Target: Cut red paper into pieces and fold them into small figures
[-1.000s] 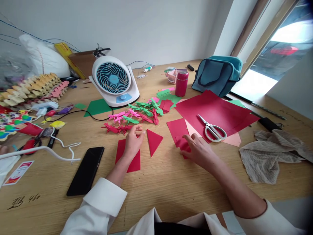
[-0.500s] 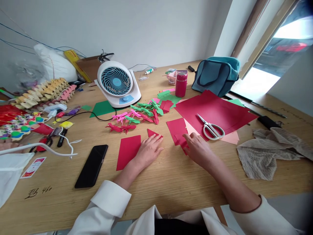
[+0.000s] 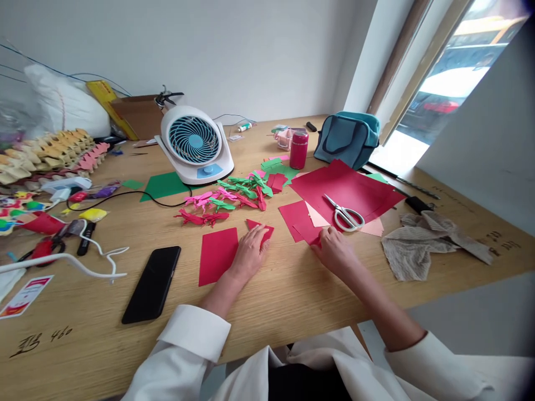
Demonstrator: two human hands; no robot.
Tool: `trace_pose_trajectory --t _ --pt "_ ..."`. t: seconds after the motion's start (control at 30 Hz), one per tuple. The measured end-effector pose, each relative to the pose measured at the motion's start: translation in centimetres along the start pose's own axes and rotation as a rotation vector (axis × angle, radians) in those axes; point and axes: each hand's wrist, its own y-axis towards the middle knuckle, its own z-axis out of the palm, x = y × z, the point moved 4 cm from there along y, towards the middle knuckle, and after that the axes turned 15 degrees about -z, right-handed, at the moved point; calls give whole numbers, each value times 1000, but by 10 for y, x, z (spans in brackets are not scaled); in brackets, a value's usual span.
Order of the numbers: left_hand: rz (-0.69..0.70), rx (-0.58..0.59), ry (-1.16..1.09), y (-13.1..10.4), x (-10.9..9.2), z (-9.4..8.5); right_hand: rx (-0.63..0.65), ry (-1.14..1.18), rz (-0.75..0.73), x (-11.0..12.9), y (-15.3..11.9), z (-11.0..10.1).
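While my left hand (image 3: 249, 249) lies unclenched on a red triangle (image 3: 267, 234), I can't tell whether my curled right hand (image 3: 334, 249) grips red paper (image 3: 307, 234).

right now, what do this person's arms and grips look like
The left white fabric sleeve has a broad turned-back cuff; the right white fabric sleeve ends nearer the elbow. Both grips, the left hand and right hand, wear no gloves; no markings or cables show.
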Motion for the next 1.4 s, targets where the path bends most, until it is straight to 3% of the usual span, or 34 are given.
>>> trace_pose_trajectory --t 0.23,0.53,0.83,0.93,1.07,1.27,1.4 --pt "55 -165 -94 1 2 -12 -40 53 67 2 -2 5" --pt "64 -177 -115 1 1 -17 -83 135 61 8 0 4" --pt "57 -165 -122 -1 -1 -17 -161 262 -81 19 -5 -6" --pt "13 -190 -150 -1 0 -22 -158 313 -177 36 5 -14" --pt "-75 -264 -234 2 7 -41 -99 434 -355 76 13 -16" --pt "-335 -480 -453 8 42 -73 -35 373 -592 132 28 -4" --pt "-461 -559 -622 12 67 -80 18 303 -587 158 47 5"
